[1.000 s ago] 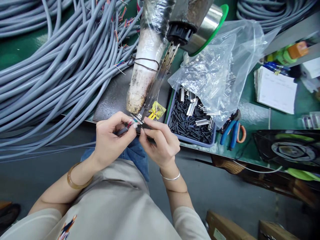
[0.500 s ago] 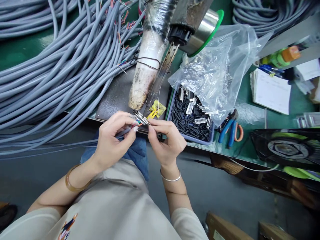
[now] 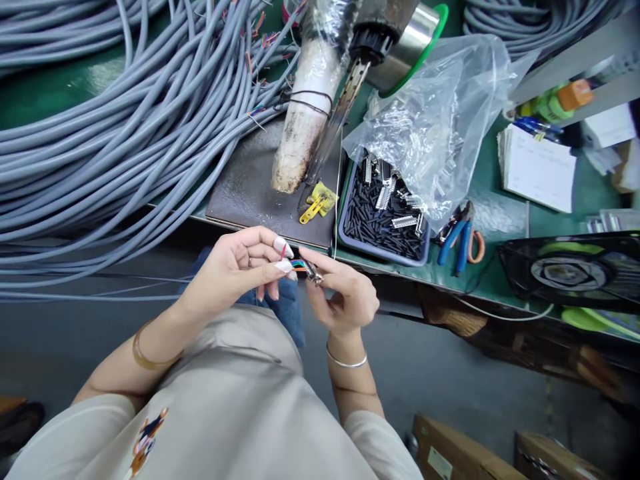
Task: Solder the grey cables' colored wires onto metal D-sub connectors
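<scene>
My left hand (image 3: 237,267) is closed in a pinch on the coloured wires (image 3: 298,264) at a grey cable's end, just below the bench edge. Facing it, my right hand (image 3: 345,297) pinches a small metal connector (image 3: 313,271) joined to those wires. Both hands hang over my lap, clear of the dark metal plate (image 3: 250,190). On that plate stands a soldering iron (image 3: 340,117) beside a white wrapped holder (image 3: 303,130), with a yellow clip (image 3: 319,202) at its tip.
Grey cables (image 3: 125,133) cover the left of the green bench. A blue tray (image 3: 383,223) of black sleeves and connectors sits under a clear plastic bag (image 3: 435,133). Blue-handled pliers (image 3: 457,243), a notepad (image 3: 537,167), a solder spool (image 3: 410,47) and a fan (image 3: 570,270) lie to the right.
Both hands have drawn back from the soldering iron tip towards my lap, carrying the connector and wires. The view has shifted a little.
</scene>
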`<state>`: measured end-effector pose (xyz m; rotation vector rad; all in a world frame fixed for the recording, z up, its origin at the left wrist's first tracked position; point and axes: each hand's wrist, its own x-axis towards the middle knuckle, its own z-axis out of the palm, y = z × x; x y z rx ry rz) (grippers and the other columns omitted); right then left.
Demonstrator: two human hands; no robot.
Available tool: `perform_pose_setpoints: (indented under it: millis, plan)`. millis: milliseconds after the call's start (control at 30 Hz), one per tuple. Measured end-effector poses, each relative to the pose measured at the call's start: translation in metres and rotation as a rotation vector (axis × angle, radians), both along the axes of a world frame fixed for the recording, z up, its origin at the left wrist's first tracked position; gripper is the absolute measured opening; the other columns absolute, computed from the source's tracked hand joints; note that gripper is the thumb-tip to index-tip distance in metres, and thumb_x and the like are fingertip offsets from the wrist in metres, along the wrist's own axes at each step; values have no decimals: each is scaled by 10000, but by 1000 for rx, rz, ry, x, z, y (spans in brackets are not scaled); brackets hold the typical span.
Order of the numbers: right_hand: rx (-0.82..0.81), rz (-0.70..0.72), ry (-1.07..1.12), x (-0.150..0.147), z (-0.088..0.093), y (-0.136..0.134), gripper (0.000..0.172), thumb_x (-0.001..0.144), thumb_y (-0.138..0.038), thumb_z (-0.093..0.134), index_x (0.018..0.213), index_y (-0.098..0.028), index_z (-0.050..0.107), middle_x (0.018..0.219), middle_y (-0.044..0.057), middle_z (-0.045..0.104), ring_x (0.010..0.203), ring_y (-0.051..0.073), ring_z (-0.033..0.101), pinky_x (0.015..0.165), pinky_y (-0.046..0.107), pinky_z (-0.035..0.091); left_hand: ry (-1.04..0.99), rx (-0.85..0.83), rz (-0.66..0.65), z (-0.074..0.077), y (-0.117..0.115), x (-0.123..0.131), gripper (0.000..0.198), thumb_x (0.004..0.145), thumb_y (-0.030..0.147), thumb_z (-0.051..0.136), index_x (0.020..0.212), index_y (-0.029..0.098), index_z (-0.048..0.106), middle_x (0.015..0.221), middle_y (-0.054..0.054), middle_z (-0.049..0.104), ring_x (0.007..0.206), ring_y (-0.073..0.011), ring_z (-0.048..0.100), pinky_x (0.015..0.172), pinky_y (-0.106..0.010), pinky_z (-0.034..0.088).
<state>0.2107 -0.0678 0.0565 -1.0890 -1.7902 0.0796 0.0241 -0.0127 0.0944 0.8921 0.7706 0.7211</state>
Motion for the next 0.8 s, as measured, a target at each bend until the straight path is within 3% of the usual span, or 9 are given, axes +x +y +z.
perform_pose_setpoints:
  millis: [133,267,333,467,533,600,667,800]
  plan:
    - [-78,-82,195,-9,2,3,101,927,-185,644,911,-242,562,758,-33,699,616,116,672,534,223,508,78,120,49,-1,-7,-4,184,796,203,789,942,185,679,692,1,710,453,-86,577,401,-185,449]
    - [-286,-126,381,-16,13,7,161,946,-245,643,841,-239,521,610,-99,480,464,62,451,445,185,366,54,183,13,-6,-10,-9,173,819,155,742,989,184,748,556,43,583,451,-74,511,428,-174,423]
    - [-361,-124,447,-18,17,9,196,947,-287,650,820,-238,509,591,-104,434,454,57,420,436,180,340,29,199,25,-8,-9,-10,150,819,176,756,969,180,768,620,18,636,480,-68,522,444,-170,428]
    - [-589,-21,677,-20,21,14,257,946,-401,666,833,-239,501,614,-88,506,475,62,470,449,176,363,9,354,82,-12,-10,-8,87,794,229,814,847,169,779,880,-67,767,740,-134,695,648,-214,570]
    - [-712,88,784,-20,23,16,297,937,-451,674,833,-241,492,599,-85,548,438,60,458,411,171,340,62,530,107,-12,-11,-6,21,802,178,799,812,172,782,896,-75,777,843,-161,723,746,-237,587]
    - [-778,137,803,-19,25,16,312,937,-479,672,831,-242,499,578,-90,574,379,52,417,357,167,294,141,677,132,-12,-12,-4,56,814,121,763,824,173,782,910,-72,785,850,-154,721,748,-227,573]
    - [-715,51,696,-18,26,15,266,944,-454,673,844,-235,559,609,-79,621,368,49,436,340,171,305,187,671,139,-11,-11,-2,68,815,102,740,819,164,768,897,-64,787,815,-139,715,713,-208,559]
    - [-218,-296,357,-15,23,12,116,970,-339,652,951,-248,721,678,-46,666,455,70,543,423,209,424,152,309,168,-13,-5,4,82,756,165,791,734,141,715,791,-44,769,673,-105,677,614,-178,534]
